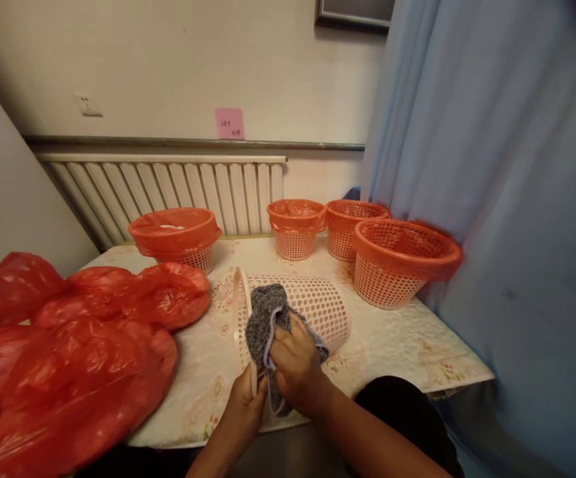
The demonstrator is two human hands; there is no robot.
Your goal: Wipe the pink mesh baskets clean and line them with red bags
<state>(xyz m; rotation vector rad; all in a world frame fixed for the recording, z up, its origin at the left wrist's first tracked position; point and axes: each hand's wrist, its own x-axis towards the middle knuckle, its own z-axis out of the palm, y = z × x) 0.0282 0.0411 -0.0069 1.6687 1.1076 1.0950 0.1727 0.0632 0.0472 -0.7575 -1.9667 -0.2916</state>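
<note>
A pale pink plastic wastebasket with holes through its wall lies on its side on the table, its mouth turned to the left. My left hand is closed on the near part of its rim. In my right hand is a bunched grey cleaning cloth with a lilac edge, pressed against the basket's outer wall beside the rim. The cloth hides part of the wall, and one corner hangs down near my left hand.
Filled red plastic bags are heaped on the left. Behind stand a red-lined basket and, towards the right, several more, the closest beside a blue curtain. A radiator runs along the wall behind the flowered tablecloth.
</note>
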